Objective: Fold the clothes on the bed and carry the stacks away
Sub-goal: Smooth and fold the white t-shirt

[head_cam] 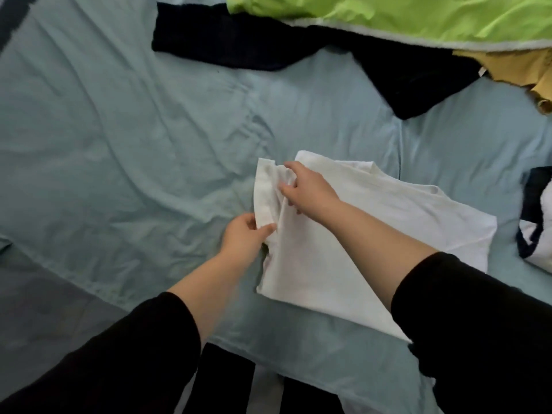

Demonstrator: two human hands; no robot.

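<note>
I see the white shirt as thin, matt knit cloth, soft and lightly rumpled. The pale blue sheet under it looks like smooth woven cotton, matt and creased. The dark garment reads dull and slightly fuzzy. The lime-green fabric has a faint sheen. The mustard cloth and black sleeves look matt.

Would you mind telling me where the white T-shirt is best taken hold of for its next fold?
Probably by the loose sleeve at the left edge of the white T-shirt, coming from the left: it sticks out past the flat body, free to lift, and the left hand and right hand pinch it there.
</note>
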